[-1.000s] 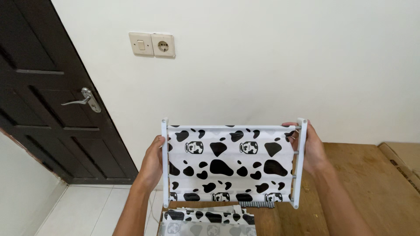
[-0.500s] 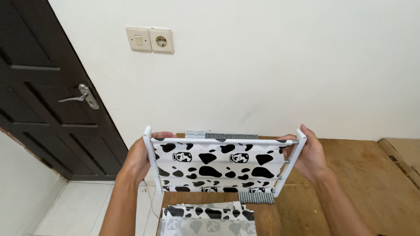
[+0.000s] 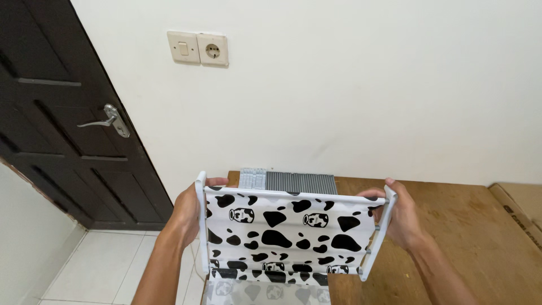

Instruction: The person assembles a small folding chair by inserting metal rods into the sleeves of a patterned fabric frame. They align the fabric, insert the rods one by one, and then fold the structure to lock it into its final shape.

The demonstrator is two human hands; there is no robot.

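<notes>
The cow-print panel (image 3: pixel 291 237) has dropped lower and tilted flatter — left hand (image 3: pixel 189 214) and right hand (image 3: pixel 402 217) fingers clamped on its side rails.

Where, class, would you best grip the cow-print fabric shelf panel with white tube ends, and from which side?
Grip the cow-print fabric shelf panel by its stiff white end tubes, coming in from the two outer sides, as the left hand and right hand do. The fabric between is soft and would likely sag; the tubes give a firm hold.

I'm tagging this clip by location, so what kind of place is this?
Probably a room in a home: a dark panelled door with a lever handle, a wall switch and socket, a tiled floor, and a worn wooden table. Both hands hold a cow-print fabric shelf.
</notes>
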